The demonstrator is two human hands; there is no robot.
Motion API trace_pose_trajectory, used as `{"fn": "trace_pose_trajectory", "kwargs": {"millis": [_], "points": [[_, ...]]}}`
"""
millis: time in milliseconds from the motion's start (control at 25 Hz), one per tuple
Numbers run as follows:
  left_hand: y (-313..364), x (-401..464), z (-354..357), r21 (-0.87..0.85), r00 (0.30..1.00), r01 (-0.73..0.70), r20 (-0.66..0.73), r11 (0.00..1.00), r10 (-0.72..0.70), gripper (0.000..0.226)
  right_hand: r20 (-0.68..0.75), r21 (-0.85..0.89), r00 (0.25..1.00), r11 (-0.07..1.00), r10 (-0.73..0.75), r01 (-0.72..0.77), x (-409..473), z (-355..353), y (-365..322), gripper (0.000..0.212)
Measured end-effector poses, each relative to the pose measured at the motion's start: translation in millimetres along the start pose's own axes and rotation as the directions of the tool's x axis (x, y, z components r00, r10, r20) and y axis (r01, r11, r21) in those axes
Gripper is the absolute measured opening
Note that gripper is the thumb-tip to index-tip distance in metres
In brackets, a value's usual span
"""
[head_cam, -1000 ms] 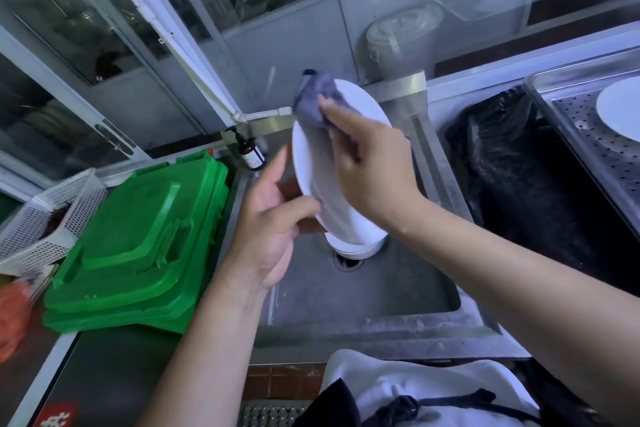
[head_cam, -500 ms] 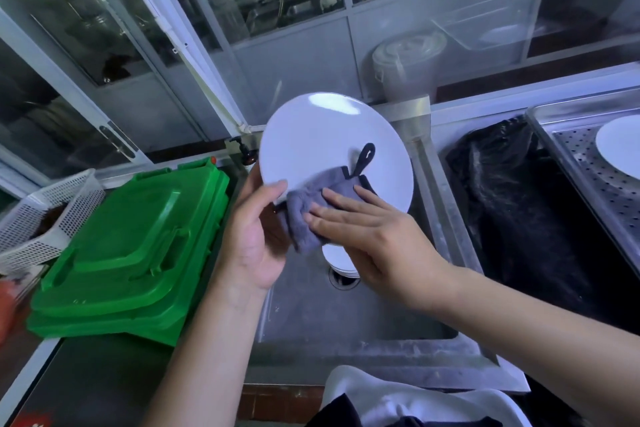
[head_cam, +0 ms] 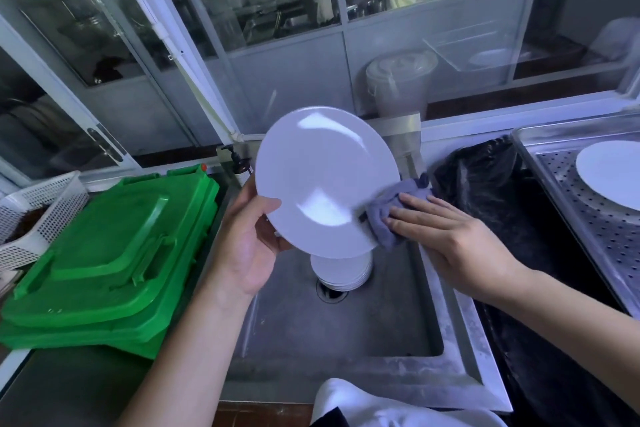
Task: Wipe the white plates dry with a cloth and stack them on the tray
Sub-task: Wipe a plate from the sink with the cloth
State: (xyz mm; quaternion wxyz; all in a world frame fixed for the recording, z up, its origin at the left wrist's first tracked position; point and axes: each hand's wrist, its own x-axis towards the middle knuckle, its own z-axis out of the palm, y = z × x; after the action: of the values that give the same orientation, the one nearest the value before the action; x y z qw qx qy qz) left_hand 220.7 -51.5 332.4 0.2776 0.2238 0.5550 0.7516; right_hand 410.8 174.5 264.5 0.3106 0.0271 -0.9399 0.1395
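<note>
At the far left a white basket [head_cam: 38, 215] with many small holes stands beside a pile of green lids [head_cam: 104, 267], which lies on the counter next to the sink [head_cam: 346, 329].

The left hand [head_cam: 249, 246] holds a white plate [head_cam: 325, 180] above the sink – the thumb lies over the lower left rim and the other fingers are curled behind it, so the grip is closed on the plate. The plate is tilted and its face is turned toward the camera.

Under it, in the sink close to the drain, a small stack of plates [head_cam: 341, 272] waits; how many are in it I cannot tell.

At the lower right rim of the held plate a grey cloth [head_cam: 391, 215] touches the edge. The right hand [head_cam: 450, 236] presses this cloth with straight fingers laid flat on it – not curled around it.

More to the right a black plastic bag [head_cam: 491, 198] lies between the sink and a metal tray [head_cam: 595, 215] with a dotted floor. On this tray 1 white plate [head_cam: 609, 173] lies flat.
</note>
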Motion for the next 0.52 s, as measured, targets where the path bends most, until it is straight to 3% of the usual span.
{"fn": "trace_pose_trajectory", "kwargs": {"millis": [80, 120, 160, 200, 240, 320, 360, 400, 440, 520], "points": [[1, 2, 0, 0.027, 0.999, 0.035, 0.003, 0.999, -0.035, 0.051, -0.063, 0.258, 0.947, 0.922, 0.314, -0.288, 7, -5, 13, 0.044], [3, 2, 1, 0.039, 0.999, 0.051, 0.009, 0.998, -0.052, 0.052, -0.049, 0.492, 0.826, 0.733, 0.561, -0.469, 17, -10, 16, 0.042], [4, 2, 4, 0.050, 0.998, 0.065, 0.019, 0.997, -0.066, 0.053, -0.007, 0.690, 0.679, 0.495, 0.734, -0.528, 32, -18, 15, 0.043], [5, 1, 7, 0.062, 0.997, 0.072, 0.031, 0.996, -0.074, 0.053, -0.007, 0.813, 0.584, 0.344, 0.811, -0.469, 44, -25, 12, 0.044], [5, 1, 12, 0.071, 0.996, 0.076, 0.042, 0.995, -0.079, 0.052, -0.095, 0.829, 0.597, 0.396, 0.797, -0.396, 56, -33, 4, 0.042], [6, -2, 24, 0.070, 0.994, 0.080, 0.064, 0.994, -0.084, 0.049, -0.263, 0.682, 0.806, 0.693, 0.530, -0.234, 73, -41, -24, 0.040], [6, -3, 29, 0.056, 0.994, 0.074, 0.080, 0.996, -0.078, 0.047, -0.244, 0.557, 0.925, 0.823, 0.292, -0.114, 77, -39, -38, 0.041], [7, -4, 33, 0.030, 0.992, 0.060, 0.106, 0.998, -0.063, 0.047, -0.144, 0.404, 0.988, 0.915, 0.064, 0.000, 79, -33, -50, 0.044], [8, -5, 37, -0.011, 0.989, 0.048, 0.139, 0.999, -0.046, 0.049, -0.016, 0.252, 0.995, 0.963, -0.097, 0.098, 80, -26, -56, 0.049], [10, -9, 39, -0.052, 0.979, 0.043, 0.201, 0.998, -0.032, 0.055, 0.116, 0.024, 0.978, 0.985, -0.173, 0.172, 85, -17, -56, 0.064]]}}
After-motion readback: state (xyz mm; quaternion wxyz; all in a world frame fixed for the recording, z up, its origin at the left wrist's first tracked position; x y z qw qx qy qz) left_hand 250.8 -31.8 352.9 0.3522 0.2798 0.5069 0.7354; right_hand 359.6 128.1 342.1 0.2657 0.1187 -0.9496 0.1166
